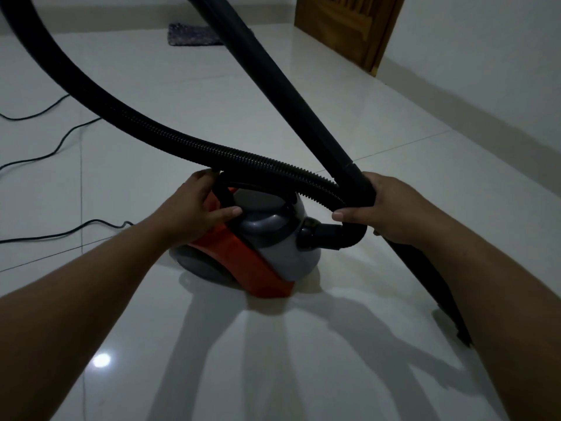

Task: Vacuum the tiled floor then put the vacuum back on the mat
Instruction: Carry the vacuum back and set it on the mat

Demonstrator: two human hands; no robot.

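A small orange and grey canister vacuum (261, 256) sits on the white tiled floor (273, 344) in the middle of the view. My left hand (194, 208) is closed around its black carry handle (223, 197). My right hand (379, 208) grips the black rigid wand (273, 77) together with the ribbed hose (151, 126) just above the hose elbow (349, 237). The wand rises to the top edge and its lower end with the nozzle (449, 314) runs under my right forearm. A dark mat (194, 33) lies far back by the wall.
The black power cord (57, 147) snakes over the tiles at the left. A wooden door (349, 28) stands at the back right. White walls border the floor behind and along the right side.
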